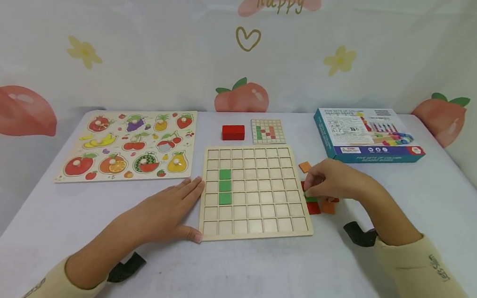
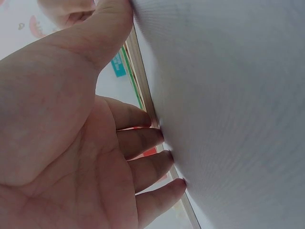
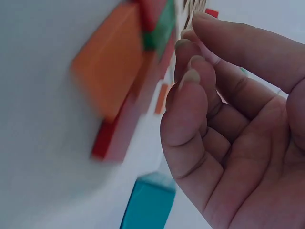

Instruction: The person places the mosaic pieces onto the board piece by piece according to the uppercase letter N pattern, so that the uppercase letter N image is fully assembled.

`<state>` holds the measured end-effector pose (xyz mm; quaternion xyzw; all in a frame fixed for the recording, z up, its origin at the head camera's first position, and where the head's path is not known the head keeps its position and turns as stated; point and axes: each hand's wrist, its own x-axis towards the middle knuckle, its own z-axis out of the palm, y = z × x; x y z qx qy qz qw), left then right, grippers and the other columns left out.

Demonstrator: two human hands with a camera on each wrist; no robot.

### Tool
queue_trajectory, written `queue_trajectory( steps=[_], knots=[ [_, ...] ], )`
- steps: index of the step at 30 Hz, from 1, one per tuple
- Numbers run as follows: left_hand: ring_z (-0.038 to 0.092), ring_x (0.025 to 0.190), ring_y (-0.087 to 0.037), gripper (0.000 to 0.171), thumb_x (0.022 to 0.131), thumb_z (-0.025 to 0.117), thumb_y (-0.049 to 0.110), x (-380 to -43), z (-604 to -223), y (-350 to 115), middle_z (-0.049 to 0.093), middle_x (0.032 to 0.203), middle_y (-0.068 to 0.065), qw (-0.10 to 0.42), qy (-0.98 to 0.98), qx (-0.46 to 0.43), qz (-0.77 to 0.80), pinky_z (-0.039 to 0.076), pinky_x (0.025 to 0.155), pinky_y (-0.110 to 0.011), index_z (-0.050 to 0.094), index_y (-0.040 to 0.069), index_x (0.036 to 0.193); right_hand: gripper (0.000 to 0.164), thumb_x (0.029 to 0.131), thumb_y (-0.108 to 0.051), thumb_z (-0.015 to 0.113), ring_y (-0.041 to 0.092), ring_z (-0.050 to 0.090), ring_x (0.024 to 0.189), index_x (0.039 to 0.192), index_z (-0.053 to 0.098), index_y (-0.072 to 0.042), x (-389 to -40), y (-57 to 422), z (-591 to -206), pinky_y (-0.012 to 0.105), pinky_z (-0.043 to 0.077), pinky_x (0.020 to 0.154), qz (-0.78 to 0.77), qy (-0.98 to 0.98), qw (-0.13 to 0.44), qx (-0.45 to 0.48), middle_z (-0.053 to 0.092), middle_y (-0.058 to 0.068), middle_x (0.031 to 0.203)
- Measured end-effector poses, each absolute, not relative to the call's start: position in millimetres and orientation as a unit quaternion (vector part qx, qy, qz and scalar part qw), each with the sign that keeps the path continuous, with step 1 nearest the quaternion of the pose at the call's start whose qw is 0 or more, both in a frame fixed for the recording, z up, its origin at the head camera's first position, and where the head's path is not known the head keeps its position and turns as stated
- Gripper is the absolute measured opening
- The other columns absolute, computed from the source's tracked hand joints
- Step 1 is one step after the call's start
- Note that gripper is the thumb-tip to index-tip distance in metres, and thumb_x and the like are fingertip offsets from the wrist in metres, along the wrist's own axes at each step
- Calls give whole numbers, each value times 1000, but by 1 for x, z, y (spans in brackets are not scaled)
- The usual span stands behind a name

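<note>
A square wooden grid board (image 1: 252, 235) lies on the table, with three green tiles (image 1: 226, 186) in one column of its cells. My left hand (image 1: 169, 209) rests flat along the board's left edge, and its fingertips (image 2: 164, 160) touch that edge in the left wrist view. At the board's right side, my right hand (image 1: 338, 179) reaches down with bent fingers to a small pile of red, green and orange tiles. Its fingertips are at a green tile (image 1: 311, 199); whether they pinch it is hidden. An orange tile (image 3: 112, 62) lies nearer the right wrist camera.
A fruit peg puzzle (image 1: 136, 145) lies at the left. Behind the board are a red block (image 1: 233, 132) and a small pattern card (image 1: 268, 131). A teal and white box (image 1: 369, 132) lies at the back right. A loose orange tile (image 1: 304, 166) sits beyond the pile.
</note>
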<state>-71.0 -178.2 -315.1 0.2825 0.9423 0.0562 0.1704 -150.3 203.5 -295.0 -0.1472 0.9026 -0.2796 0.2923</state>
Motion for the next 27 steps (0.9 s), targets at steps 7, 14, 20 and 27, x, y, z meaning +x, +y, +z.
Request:
queue_trajectory(
  steps=[7,14,20,27],
  knots=[
    [19,149,-38,114,80,67,70,-71,-316,-179,20,164,-18,167,943,282,58,27,116,-53,22,-1,158,13,86,-14,79,20,53,73,87,68,-8,-152,215,-302,31,47,60,-272,908,282,-150,58,3,75],
    [19,149,-39,113,81,68,68,-70,-316,-179,20,164,-19,165,943,283,64,27,116,-54,23,-2,157,17,88,-14,78,22,54,71,94,64,-7,-157,215,-304,31,48,60,-277,912,276,-125,58,5,78],
    [19,149,-38,113,81,68,68,-70,-316,-178,20,164,-19,166,942,285,63,27,116,-54,22,-2,158,25,87,-20,80,23,55,80,102,65,-7,-160,219,-307,32,50,64,-266,922,260,-104,61,6,86],
    [20,149,-39,113,81,68,68,-70,-316,-178,20,163,-19,163,942,287,57,27,116,-53,23,-2,157,27,85,-22,82,22,54,81,102,66,-7,-159,220,-308,32,49,63,-258,925,259,-106,60,6,83]
  ],
)
